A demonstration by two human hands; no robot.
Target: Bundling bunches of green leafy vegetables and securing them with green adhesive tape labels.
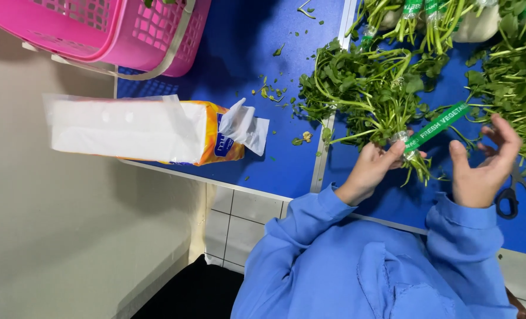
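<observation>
Head view, looking down on a blue worktop (pixel 263 53). The left hand (pixel 372 168) is closed around the stem end of a bunch of leafy greens (pixel 363 88), gripping it just where a green band of tape (pixel 437 127) wraps the stems. The leaves of this bunch fan away from the person across the seam between two blue panels, while the cut stem ends stick out below the fingers. The right hand (pixel 481 165) is open, fingers spread and slightly curled, holding nothing; it stands just beside the free end of the tape, which runs slantwise up between the two hands. Whether a fingertip touches the tape cannot be told.

Black-handled scissors (pixel 520 195) lie on the worktop close behind the right hand, partly hidden by it. Further loose greens (pixel 511 77) lie at the right edge, and several already banded bunches (pixel 428 18) lie at the far side. Small leaf scraps (pixel 272 91) are scattered over the left panel. There also lies a pack of white sheets in a clear and orange wrapper (pixel 133 130), one sheet pulled out at its end. A pink plastic basket (pixel 109 29) stands at the far left corner. Both forearms wear blue sleeves (pixel 310 218).
</observation>
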